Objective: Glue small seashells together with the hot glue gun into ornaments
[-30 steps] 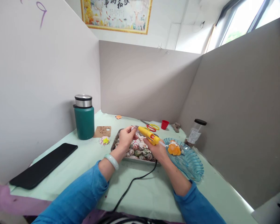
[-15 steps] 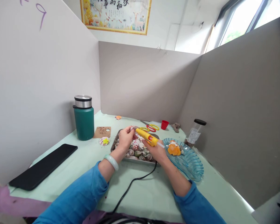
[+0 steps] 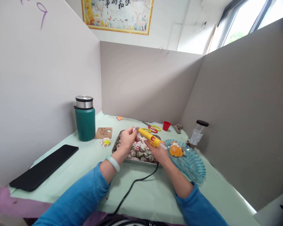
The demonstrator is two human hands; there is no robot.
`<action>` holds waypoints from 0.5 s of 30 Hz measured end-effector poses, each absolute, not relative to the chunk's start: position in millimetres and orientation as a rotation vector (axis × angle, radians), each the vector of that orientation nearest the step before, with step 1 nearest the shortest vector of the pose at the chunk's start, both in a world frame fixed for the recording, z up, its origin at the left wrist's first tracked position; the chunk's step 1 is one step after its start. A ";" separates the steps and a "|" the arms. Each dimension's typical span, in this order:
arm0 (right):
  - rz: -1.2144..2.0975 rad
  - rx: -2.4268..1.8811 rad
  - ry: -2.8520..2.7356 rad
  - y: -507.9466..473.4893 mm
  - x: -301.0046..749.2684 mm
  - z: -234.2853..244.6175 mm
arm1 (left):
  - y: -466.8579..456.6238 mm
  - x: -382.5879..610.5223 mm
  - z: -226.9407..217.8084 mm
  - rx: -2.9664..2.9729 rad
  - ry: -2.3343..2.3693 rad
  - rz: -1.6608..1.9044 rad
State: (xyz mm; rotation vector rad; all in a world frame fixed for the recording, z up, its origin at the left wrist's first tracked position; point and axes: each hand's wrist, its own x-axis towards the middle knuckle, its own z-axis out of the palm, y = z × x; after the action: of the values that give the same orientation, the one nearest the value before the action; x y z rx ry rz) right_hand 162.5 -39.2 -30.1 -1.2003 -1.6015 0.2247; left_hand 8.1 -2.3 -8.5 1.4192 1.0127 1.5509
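Note:
My right hand [image 3: 157, 151] is wrapped round a yellow hot glue gun [image 3: 148, 136], with a clear glue stick [image 3: 163, 146] poking out of its back end. Its nozzle points left, at the fingertips of my left hand [image 3: 128, 138]. Those fingers are pinched on a small pale piece, perhaps a shell, mostly hidden by them. Below both hands is a metal tray [image 3: 135, 162] full of seashells [image 3: 141, 154]. A black cord [image 3: 134, 182] runs from the gun toward the table's front edge.
A blue scalloped plate [image 3: 194, 169] with orange and white shells [image 3: 175, 150] stands right. Behind are scissors [image 3: 153, 128], a red cup [image 3: 166, 126] and a lidded jar [image 3: 196, 135]. A green flask [image 3: 85, 124], brown card [image 3: 103, 133], decorated disc [image 3: 105, 142] and black slab [image 3: 44, 168] lie left.
Almost nothing differs. The glue gun and my right hand have shifted very slightly to the right, and my left hand keeps its pinch at the nozzle.

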 end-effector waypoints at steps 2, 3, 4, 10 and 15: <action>0.214 -1.202 -1.597 -38.8 162.9 -30.7 | -3.7 8.2 -7.3 1.427 1.015 1.547; 0.214 -1.203 -1.592 -38.8 163.0 -30.7 | -4.2 8.1 -6.8 1.427 1.016 1.544; 0.216 -1.205 -1.586 -38.9 163.0 -30.7 | -4.5 8.1 -6.6 1.425 1.018 1.541; 0.222 -1.204 -1.592 -38.8 162.8 -31.2 | -2.5 8.2 -8.5 1.425 1.031 1.541; 0.185 -1.214 -1.584 -37.7 163.6 -32.6 | -1.1 7.8 -10.4 1.422 1.055 1.543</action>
State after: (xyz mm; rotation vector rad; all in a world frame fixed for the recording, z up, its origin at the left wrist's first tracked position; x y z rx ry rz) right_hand 163.6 -37.7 -32.6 -1.2140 -1.5839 0.1850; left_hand 7.8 -1.1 -10.4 1.4219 1.0548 1.5429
